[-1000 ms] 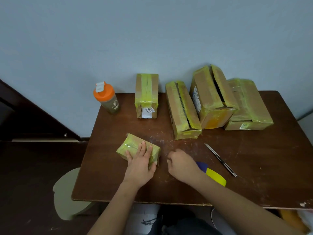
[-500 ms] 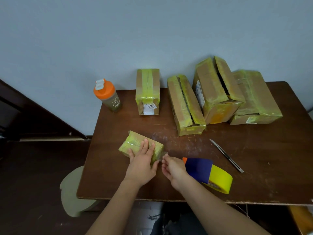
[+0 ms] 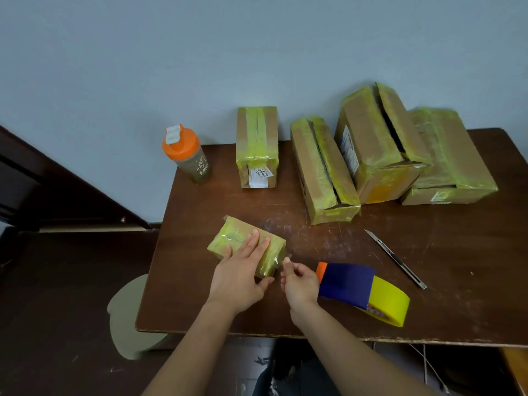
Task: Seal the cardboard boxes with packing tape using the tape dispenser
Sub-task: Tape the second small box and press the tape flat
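A small cardboard box (image 3: 234, 238) wrapped in yellow-green tape lies near the front left of the brown table (image 3: 457, 281). My left hand (image 3: 240, 278) presses flat on top of it with straight fingers. My right hand (image 3: 300, 284) is at the box's right end, fingers curled, and its thumb and forefinger pinch a small bit of tape by the corner. The blue tape dispenser (image 3: 347, 284) with its yellow roll (image 3: 391, 298) lies on the table just behind my right hand, not gripped.
Several taped boxes stand along the wall: a narrow one (image 3: 257, 144), a long one (image 3: 317, 172), a tilted one (image 3: 374, 144) and a flat one (image 3: 451, 158). A utility knife (image 3: 397, 260) lies right of the dispenser. An orange-lidded bottle (image 3: 188, 155) stands back left. A stool (image 3: 125, 318) sits below the table's left corner.
My right hand left the dispenser and moved left to the small box's right end, uncovering the dispenser. My left hand stayed flat on the box.
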Tool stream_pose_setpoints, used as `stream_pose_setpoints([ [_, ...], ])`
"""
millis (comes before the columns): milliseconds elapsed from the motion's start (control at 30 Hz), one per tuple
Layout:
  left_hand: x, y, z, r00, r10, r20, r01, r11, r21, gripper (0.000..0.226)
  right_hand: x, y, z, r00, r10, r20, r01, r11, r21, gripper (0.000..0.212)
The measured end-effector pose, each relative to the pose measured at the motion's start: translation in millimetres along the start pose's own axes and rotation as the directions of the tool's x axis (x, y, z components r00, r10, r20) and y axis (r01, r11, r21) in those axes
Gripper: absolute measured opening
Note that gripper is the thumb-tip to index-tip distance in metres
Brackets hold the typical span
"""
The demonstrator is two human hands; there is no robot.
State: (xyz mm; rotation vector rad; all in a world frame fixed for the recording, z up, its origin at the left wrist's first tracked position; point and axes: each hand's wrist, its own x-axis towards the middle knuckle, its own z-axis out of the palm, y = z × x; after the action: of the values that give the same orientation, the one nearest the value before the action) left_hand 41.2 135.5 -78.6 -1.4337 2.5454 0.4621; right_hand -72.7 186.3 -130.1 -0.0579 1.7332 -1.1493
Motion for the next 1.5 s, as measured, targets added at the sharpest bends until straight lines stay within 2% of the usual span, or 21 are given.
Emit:
stream_pose_setpoints([
  [200, -1.4, -1.6, -0.7, 1.000, 0.017, -0.015, -0.017, 0.999, -0.030, 0.084, 8.1, 3.5, 15.6, 0.996, -0.088, -0.032, 0.083, 0.988, -0.129, 0.022],
  [300, -2.3, -5.6, -3.5, 1.000, -0.013, -0.023, 0.010, 0.987, -0.159, 0.075, 8.7, 0.6, 21.8, 0.993, -0.083, -0.087, 0.063, 0.977, -0.202, 0.014],
  [400, -3.0, -15.9, -9.8, 0.980, -0.084, -0.181, 0.006, 0.920, -0.393, 0.051, 8.9, -0.7, 18.2, 0.990, -0.082, -0.114, 0.055, 0.973, -0.225, 0.030],
  [467, 0.6, -25.8, -10.3, 0.921, -0.189, -0.340, -0.008, 0.864, -0.503, 0.041, 8.3, -1.1, 16.6, 0.975, -0.182, -0.129, 0.151, 0.964, -0.218, 0.024],
  [533, 7.6, -34.4, -9.5, 0.869, -0.315, -0.381, 0.075, 0.847, -0.526, 0.043, 3.9, -6.7, 16.9, 0.949, -0.271, -0.160, 0.241, 0.953, -0.183, 0.021],
  [600, 18.3, -38.9, -8.0, 0.853, -0.432, -0.292, 0.212, 0.800, -0.562, 0.053, -0.3, -14.7, 17.4, 0.946, -0.298, -0.125, 0.277, 0.947, -0.163, 0.017],
  [667, 28.0, -41.2, -4.0, 0.871, -0.467, -0.154, 0.276, 0.725, -0.631, 0.059, -2.9, -20.4, 17.1, 0.960, -0.280, -0.020, 0.271, 0.944, -0.190, 0.014],
  [800, 34.7, -47.3, 3.0, 0.903, -0.414, -0.118, 0.218, 0.676, -0.704, 0.036, 1.6, -24.2, 9.7, 0.979, -0.119, 0.165, 0.163, 0.945, -0.284, 0.030],
  [867, 35.1, -49.2, -1.1, 0.914, -0.398, -0.079, 0.211, 0.633, -0.745, 0.036, 6.8, -33.6, 6.3, 0.980, -0.010, 0.198, 0.069, 0.953, -0.295, 0.049],
  [900, 35.3, -49.9, -4.2, 0.921, -0.386, -0.053, 0.221, 0.629, -0.745, 0.038, 10.2, -40.2, 5.1, 0.978, 0.010, 0.209, 0.059, 0.944, -0.323, 0.068],
  [967, 37.9, -51.2, -8.8, 0.931, -0.365, 0.016, 0.259, 0.628, -0.734, 0.049, 13.2, -58.2, 4.8, 0.966, -0.058, 0.251, 0.172, 0.870, -0.462, 0.096],
  [1000, 39.8, -52.7, -10.2, 0.934, -0.355, 0.052, 0.279, 0.628, -0.727, 0.054, 12.4, -65.4, 6.3, 0.944, -0.114, 0.310, 0.269, 0.810, -0.520, 0.096],
  [1033, 41.4, -54.9, -11.1, 0.936, -0.343, 0.079, 0.290, 0.624, -0.726, 0.058, 10.1, -70.3, 8.4, 0.913, -0.156, 0.378, 0.360, 0.746, -0.560, 0.088],
  [1100, 43.2, -54.9, -12.7, 0.947, -0.317, 0.056, 0.241, 0.580, -0.778, 0.064, 5.1, -71.0, 10.3, 0.883, -0.183, 0.432, 0.439, 0.647, -0.624, 0.061],
  [1167, 42.7, -47.4, -14.8, 0.922, -0.387, 0.001, 0.181, 0.430, -0.885, 0.072, 1.4, -65.3, 4.9, 0.904, -0.227, 0.363, 0.422, 0.622, -0.659, 0.045],
  [1200, 43.0, -42.5, -13.7, 0.895, -0.446, 0.026, 0.198, 0.344, -0.918, 0.077, 0.0, -63.2, 0.4, 0.918, -0.244, 0.314, 0.397, 0.611, -0.685, 0.042],
  [1267, 42.8, -30.7, -7.7, 0.867, -0.469, 0.168, 0.318, 0.263, -0.911, 0.085, -1.0, -62.7, -7.2, 0.937, -0.246, 0.250, 0.348, 0.574, -0.741, 0.053],
  [1333, 38.0, -15.3, 2.5, 0.897, -0.343, 0.279, 0.368, 0.228, -0.901, 0.078, 0.5, -65.9, -10.2, 0.929, -0.235, 0.285, 0.369, 0.562, -0.740, 0.073],
  [1400, 33.2, -0.5, 5.6, 0.929, -0.264, 0.258, 0.325, 0.254, -0.911, 0.060, 3.8, -72.4, -9.5, 0.900, -0.231, 0.370, 0.436, 0.518, -0.736, 0.081],
  [1500, 38.1, 3.4, 6.7, 0.934, -0.274, 0.230, 0.312, 0.309, -0.898, 0.054, 10.6, -82.9, -7.1, 0.898, -0.191, 0.396, 0.438, 0.471, -0.766, 0.080],
])
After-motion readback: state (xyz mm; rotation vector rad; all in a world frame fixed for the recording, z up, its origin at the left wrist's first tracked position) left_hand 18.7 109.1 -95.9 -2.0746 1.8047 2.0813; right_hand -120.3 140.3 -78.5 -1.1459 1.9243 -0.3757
